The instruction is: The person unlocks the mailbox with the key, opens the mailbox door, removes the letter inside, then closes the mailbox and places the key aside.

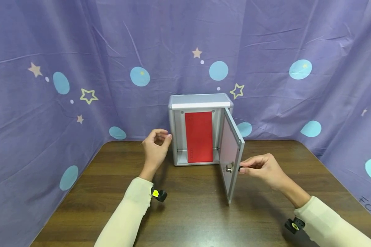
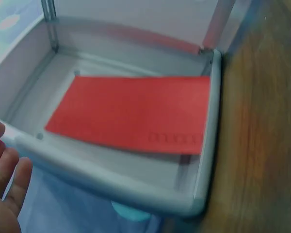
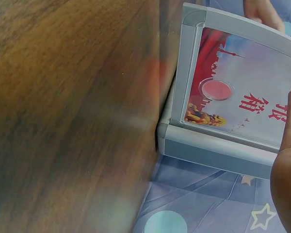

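Observation:
A grey metal box (image 1: 201, 99) stands upright with its hinged door (image 1: 232, 147) swung open to the right. Inside leans a red envelope (image 1: 199, 137), flat and upright against the back; the left wrist view shows the same red envelope (image 2: 131, 111) from the side. At the door's outer face, the thumb and fingers of my right hand (image 1: 262, 169) pinch a small black-headed key (image 1: 241, 168) at the lock (image 1: 229, 167). My left hand (image 1: 156, 145) hovers beside the box's left wall, fingers loosely bent around nothing. Whether it touches the wall is unclear.
The box rests on a brown wooden table (image 1: 185, 212), close to its back edge. Behind and at both sides hangs a purple curtain (image 1: 173, 44) with stars and blue dots. The door's front carries a printed panel (image 3: 252, 77) with red characters.

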The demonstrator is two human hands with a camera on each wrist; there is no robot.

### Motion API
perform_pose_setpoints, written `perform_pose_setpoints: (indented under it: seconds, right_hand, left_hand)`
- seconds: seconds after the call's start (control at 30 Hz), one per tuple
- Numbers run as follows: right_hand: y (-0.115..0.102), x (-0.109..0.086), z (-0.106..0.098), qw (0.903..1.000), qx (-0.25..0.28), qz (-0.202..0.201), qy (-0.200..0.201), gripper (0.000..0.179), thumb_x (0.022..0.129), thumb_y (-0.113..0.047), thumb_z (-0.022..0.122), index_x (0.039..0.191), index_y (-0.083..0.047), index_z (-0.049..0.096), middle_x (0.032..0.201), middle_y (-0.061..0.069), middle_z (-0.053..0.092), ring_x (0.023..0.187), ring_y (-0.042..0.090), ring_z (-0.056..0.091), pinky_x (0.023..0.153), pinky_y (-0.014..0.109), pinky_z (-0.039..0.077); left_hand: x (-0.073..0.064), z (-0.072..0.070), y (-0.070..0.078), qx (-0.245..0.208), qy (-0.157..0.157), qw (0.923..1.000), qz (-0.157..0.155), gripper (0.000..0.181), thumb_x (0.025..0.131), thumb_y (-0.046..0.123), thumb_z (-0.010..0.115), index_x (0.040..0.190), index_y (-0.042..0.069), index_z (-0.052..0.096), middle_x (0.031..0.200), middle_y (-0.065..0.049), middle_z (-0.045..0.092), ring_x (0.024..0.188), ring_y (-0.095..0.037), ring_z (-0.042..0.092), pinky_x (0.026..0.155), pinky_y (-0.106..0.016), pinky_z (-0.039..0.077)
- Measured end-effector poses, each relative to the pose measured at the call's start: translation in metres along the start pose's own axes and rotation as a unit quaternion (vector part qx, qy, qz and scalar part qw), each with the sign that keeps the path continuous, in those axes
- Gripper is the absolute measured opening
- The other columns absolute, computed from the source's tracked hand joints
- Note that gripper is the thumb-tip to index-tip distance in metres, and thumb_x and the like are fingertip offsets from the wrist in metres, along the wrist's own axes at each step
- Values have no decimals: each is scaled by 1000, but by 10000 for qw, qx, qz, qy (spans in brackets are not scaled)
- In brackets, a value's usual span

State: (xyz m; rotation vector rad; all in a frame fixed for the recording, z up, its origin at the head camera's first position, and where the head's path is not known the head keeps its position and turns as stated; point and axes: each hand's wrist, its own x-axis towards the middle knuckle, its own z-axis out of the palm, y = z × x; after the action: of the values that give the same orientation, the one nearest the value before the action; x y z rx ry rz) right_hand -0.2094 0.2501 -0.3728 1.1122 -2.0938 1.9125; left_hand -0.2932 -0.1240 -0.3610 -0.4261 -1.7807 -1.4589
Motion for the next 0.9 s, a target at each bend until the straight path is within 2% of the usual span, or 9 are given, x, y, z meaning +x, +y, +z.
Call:
perform_pose_setpoints:
  seconds: [0.1, 0.23, 0.3, 0.4, 0.53, 0.6, 0.7, 0.8, 0.9]
  right_hand:
    - [0, 1, 0, 9999, -97, -36, -19, 26, 85, 20, 68, 105, 6, 77, 98, 9, 78, 81, 24, 77, 69, 33, 63]
    - [-1, 1, 1, 9999, -83, 58, 10, 24, 84, 19, 69, 103, 5, 77, 98, 8, 78, 83, 18, 76, 68, 30, 63]
    - [-2, 2, 2, 10000, -46, 80, 10, 24, 85, 19, 69, 103, 5, 77, 98, 8, 78, 83, 17, 76, 68, 29, 63]
    - [-3, 2, 2, 10000, -5, 72, 24, 25, 84, 19, 69, 102, 4, 78, 98, 8, 78, 83, 17, 75, 69, 29, 63]
    - [-3, 1, 1, 10000, 25, 59, 59, 29, 84, 21, 67, 102, 1, 79, 97, 7, 78, 83, 15, 75, 69, 28, 63]
    - [-3, 0, 0, 10000, 2, 42, 81, 31, 83, 22, 66, 102, 0, 79, 97, 6, 78, 82, 14, 75, 69, 28, 63]
    - [-3, -1, -2, 9999, -21, 62, 109, 32, 83, 22, 66, 101, -1, 80, 96, 6, 78, 82, 13, 75, 68, 28, 62]
    - [-3, -1, -2, 9998, -83, 109, 150, 32, 83, 21, 67, 100, -2, 80, 96, 6, 78, 81, 13, 75, 67, 27, 62]
    - [-2, 0, -3, 9997, -120, 107, 156, 31, 83, 21, 67, 99, -2, 80, 96, 6, 78, 81, 13, 74, 67, 27, 62]
  left_hand:
    - [-2, 7, 11, 58, -66, 9990, 436, 11, 84, -8, 77, 93, -8, 70, 75, -20, 69, 66, -21, 60, 58, -21, 48]
    - [-8, 18, 17, 164, -539, 9940, 939, 7, 86, -1, 77, 92, -1, 72, 76, -10, 71, 65, -20, 64, 57, -31, 55]
    - [-11, 24, 18, 201, -746, 9910, 1093, 6, 88, 0, 75, 93, 0, 73, 78, -8, 71, 67, -20, 66, 58, -34, 58]
    - [-17, 33, 18, 235, -1012, 9880, 1140, 6, 91, 0, 71, 97, -1, 72, 84, -9, 72, 72, -20, 68, 64, -34, 61]
    - [-23, 46, 17, 683, -1501, 9818, 946, 19, 92, 1, 69, 111, -4, 68, 100, -16, 71, 87, -28, 68, 77, -39, 62]
    - [-24, 52, 15, 1124, -1807, 9743, 737, 32, 93, 5, 69, 123, -4, 63, 114, -18, 67, 102, -31, 66, 89, -44, 58]
    - [-26, 60, 12, 1778, -2160, 9596, 312, 53, 94, 9, 71, 141, -3, 50, 135, -21, 56, 123, -36, 54, 105, -48, 48]
    - [-28, 68, 6, 2201, -2147, 9515, -36, 67, 92, 11, 73, 149, -1, 40, 145, -23, 44, 135, -40, 44, 113, -50, 41]
    - [-29, 76, 1, 2384, -1982, 9503, -275, 77, 91, 11, 74, 155, 3, 32, 149, -25, 38, 135, -44, 41, 112, -53, 41]
